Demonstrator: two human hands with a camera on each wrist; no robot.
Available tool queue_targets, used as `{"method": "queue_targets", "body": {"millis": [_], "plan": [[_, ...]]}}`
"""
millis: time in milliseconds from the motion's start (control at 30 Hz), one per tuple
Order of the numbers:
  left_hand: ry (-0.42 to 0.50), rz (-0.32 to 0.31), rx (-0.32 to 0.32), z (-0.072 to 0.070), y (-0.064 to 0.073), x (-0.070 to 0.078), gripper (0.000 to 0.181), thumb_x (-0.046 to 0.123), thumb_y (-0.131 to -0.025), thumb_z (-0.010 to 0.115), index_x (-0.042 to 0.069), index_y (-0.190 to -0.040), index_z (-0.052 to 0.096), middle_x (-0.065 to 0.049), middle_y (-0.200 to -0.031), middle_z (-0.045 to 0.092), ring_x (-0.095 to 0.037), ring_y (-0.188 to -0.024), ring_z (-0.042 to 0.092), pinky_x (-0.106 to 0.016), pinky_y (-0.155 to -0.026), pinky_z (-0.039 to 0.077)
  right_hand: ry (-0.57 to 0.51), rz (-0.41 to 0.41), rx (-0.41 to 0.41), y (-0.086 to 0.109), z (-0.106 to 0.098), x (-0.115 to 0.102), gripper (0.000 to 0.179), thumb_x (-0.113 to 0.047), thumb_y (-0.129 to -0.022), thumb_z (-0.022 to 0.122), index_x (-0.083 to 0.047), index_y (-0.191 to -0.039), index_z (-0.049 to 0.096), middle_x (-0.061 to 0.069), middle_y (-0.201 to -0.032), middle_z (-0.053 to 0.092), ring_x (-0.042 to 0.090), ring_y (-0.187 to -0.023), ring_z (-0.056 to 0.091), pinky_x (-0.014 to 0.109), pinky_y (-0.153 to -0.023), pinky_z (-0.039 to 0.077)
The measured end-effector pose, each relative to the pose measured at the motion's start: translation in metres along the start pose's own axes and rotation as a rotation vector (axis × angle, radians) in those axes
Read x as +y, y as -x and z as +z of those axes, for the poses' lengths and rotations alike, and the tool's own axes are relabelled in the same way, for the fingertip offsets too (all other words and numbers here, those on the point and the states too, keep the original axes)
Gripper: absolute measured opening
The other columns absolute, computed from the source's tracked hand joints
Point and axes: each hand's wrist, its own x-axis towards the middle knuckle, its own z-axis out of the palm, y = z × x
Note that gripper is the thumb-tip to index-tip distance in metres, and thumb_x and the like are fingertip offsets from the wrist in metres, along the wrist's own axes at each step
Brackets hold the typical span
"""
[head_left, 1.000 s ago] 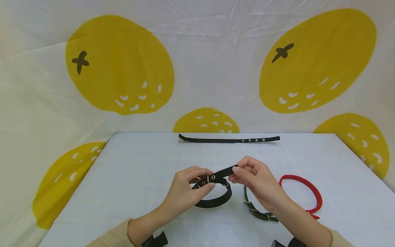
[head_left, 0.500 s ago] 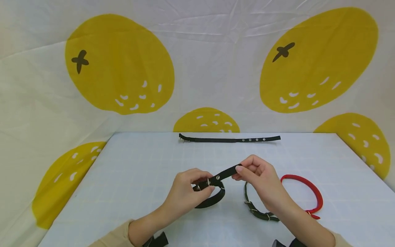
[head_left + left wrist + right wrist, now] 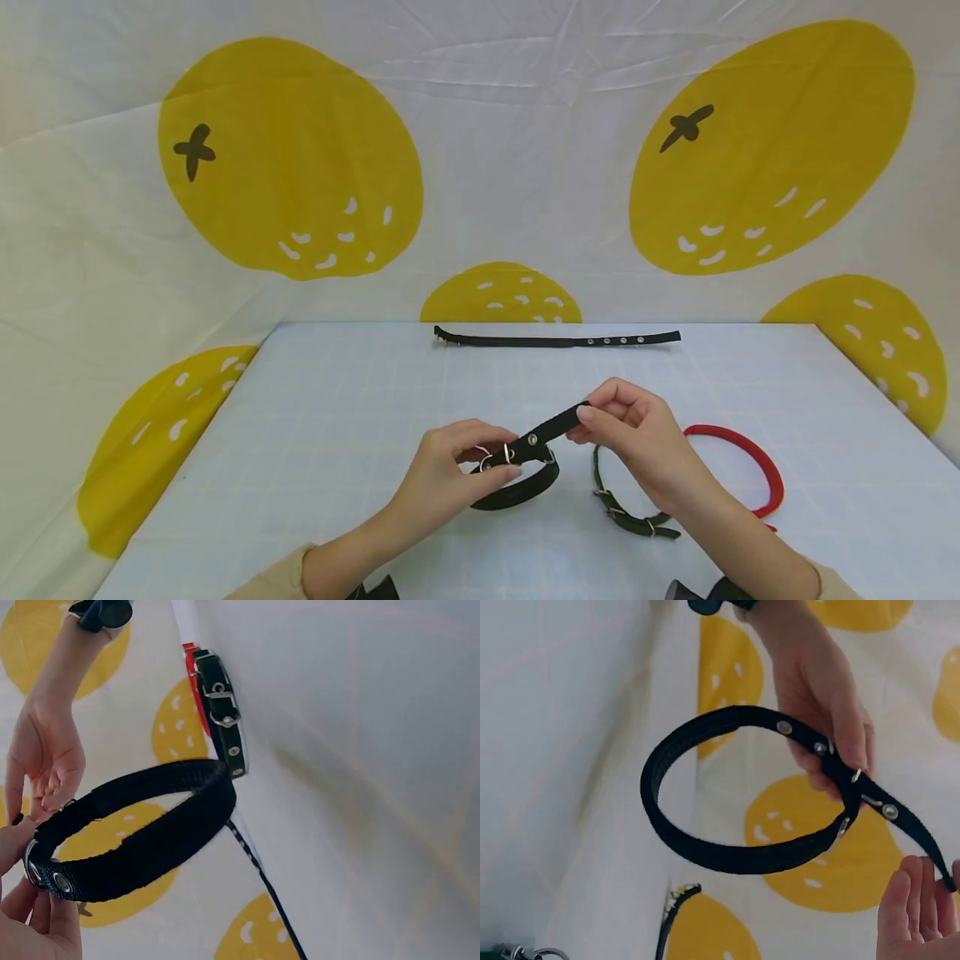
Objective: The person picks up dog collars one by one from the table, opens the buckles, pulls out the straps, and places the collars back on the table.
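A black collar (image 3: 517,493) with metal eyelets and a buckle is held above the table, bent into a loop. My left hand (image 3: 438,467) pinches it at the buckle, thumb in front. The collar's free end passes through the buckle and slants up to my right hand (image 3: 637,442), which pinches the tip between thumb and finger. In the left wrist view the collar's band (image 3: 176,836) stretches away from the left fingers. Seen from the right wrist, the loop (image 3: 735,859) is wide, and one eyelet (image 3: 889,811) lies on the tail beyond the buckle.
A black strap (image 3: 517,342) with eyelets lies straight along the table's back edge. On the right are a dark green collar (image 3: 630,522) and a red collar (image 3: 772,475), both looped and partly behind the right arm. A patterned cloth (image 3: 525,167) hangs behind the white table (image 3: 337,392).
My right hand has moved slightly right, drawing more of the tail through the buckle. In the last half second, the loop has turned into fuller view and the left hand has dipped a little.
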Motion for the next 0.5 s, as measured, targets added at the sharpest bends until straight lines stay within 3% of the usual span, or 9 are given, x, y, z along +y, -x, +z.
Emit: {"method": "queue_targets", "body": {"millis": [100, 233, 333, 500], "plan": [[0.057, 0.007, -0.003, 0.0, 0.001, 0.002, 0.023, 0.015, -0.08, 0.075, 0.008, -0.101, 0.07, -0.001, -0.093, 0.068, -0.014, -0.083, 0.062, -0.029, -0.074, 0.055, 0.101, -0.035, -0.097, 0.001, -0.005, 0.006, 0.017, -0.001, -0.088, 0.06, -0.012, -0.101, 0.062, 0.001, -0.095, 0.068, 0.016, -0.088, 0.065, 0.029, -0.082, 0.051], [0.149, -0.045, 0.008, -0.002, 0.0, 0.006, 0.026, 0.013, -0.08, 0.074, 0.005, -0.103, 0.068, -0.005, -0.097, 0.067, -0.017, -0.088, 0.061, -0.032, -0.078, 0.054, 0.417, -0.098, -0.202, 0.0, -0.004, 0.016, 0.028, -0.01, -0.086, 0.066, -0.01, -0.114, 0.062, 0.001, -0.108, 0.064, 0.017, -0.096, 0.06, 0.029, -0.083, 0.051], [0.186, -0.099, 0.008, -0.003, -0.001, 0.007, 0.026, 0.012, -0.08, 0.074, 0.004, -0.104, 0.068, -0.007, -0.098, 0.066, -0.017, -0.088, 0.061, -0.03, -0.077, 0.054, 0.557, -0.125, -0.201, 0.0, -0.001, 0.021, 0.027, -0.016, -0.087, 0.067, -0.007, -0.111, 0.064, 0.001, -0.106, 0.066, 0.015, -0.091, 0.061, 0.028, -0.081, 0.052], [0.208, -0.203, -0.05, -0.004, 0.0, 0.003, 0.038, 0.01, -0.077, 0.077, 0.005, -0.112, 0.065, -0.008, -0.107, 0.063, -0.018, -0.096, 0.06, -0.027, -0.08, 0.052, 0.599, -0.141, -0.142, 0.002, 0.0, 0.02, 0.023, -0.015, -0.084, 0.07, -0.003, -0.104, 0.067, 0.002, -0.097, 0.068, 0.012, -0.082, 0.063, 0.027, -0.076, 0.054]]}}
